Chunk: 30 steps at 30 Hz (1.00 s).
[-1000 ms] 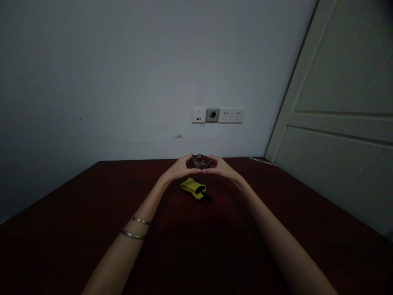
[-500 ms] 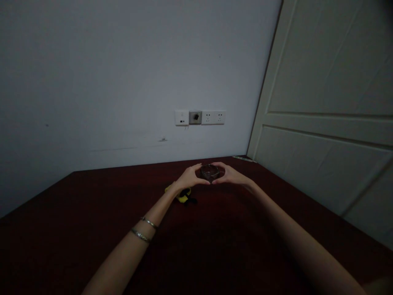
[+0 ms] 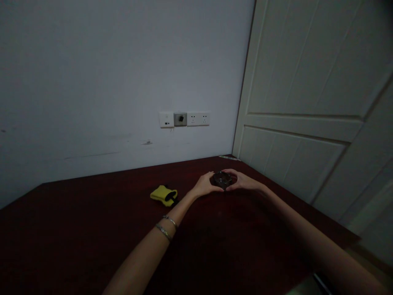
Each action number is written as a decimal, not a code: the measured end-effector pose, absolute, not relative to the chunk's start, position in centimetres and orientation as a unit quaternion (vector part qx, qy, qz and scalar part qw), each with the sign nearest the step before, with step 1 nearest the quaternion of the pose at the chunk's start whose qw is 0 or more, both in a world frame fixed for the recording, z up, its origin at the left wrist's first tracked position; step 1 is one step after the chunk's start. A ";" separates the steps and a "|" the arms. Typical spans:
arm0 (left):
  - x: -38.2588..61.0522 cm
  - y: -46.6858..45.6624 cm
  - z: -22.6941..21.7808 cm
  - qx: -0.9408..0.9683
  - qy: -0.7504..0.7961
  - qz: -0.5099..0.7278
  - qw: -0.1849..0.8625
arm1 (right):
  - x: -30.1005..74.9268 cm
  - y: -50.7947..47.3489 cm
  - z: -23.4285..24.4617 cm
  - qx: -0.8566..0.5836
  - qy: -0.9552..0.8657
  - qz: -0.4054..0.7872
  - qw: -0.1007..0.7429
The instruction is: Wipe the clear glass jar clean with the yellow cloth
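Two bare hands meet around a small, dark round dish (image 3: 222, 180). The left hand (image 3: 205, 185) curves about its left side and the right hand (image 3: 241, 180) about its right, fingers at the far edge, thumbs nearly meeting at the near edge. Both appear to be grasping it, with a gap between the right palm and the dish. It is at the far part of a dark red bench (image 3: 123, 229), right of centre; whether it rests there or is slightly raised, I cannot tell.

The dish has a glossy, glass-like look. If it is glass, it should be stiff, rather heavy for its size, slippery under dry fingertips and liable to chip if knocked. Opposite sides of its outer wall, where the hands are, seem the safest hold.

Two silvery bangles (image 3: 164, 231) circle the left forearm. Beyond that forearm, to the left, a yellow pouch (image 3: 162, 194) lies on the bench, its dark mouth towards the arm; it looks soft and light. Behind stand a pale wall (image 3: 107, 73) with a row of sockets (image 3: 198, 119) and, at right, a cream panelled door (image 3: 291, 90).
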State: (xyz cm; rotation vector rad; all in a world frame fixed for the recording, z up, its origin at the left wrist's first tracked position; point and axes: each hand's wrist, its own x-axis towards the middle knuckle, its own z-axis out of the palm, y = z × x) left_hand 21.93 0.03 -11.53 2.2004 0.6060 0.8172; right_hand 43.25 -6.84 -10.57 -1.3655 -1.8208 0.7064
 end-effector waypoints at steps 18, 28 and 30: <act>22.6 -0.9 -13.8 0.853 0.259 0.279 0.356 | 43.8 -8.4 -12.2 -0.564 -0.713 0.257 0.327; 22.8 -0.6 -14.7 0.855 0.264 0.272 0.354 | 44.0 -8.3 -13.1 -0.575 -0.701 0.262 0.330; 22.8 -0.6 -14.7 0.856 0.264 0.270 0.353 | 43.9 -8.4 -13.1 -0.576 -0.699 0.265 0.330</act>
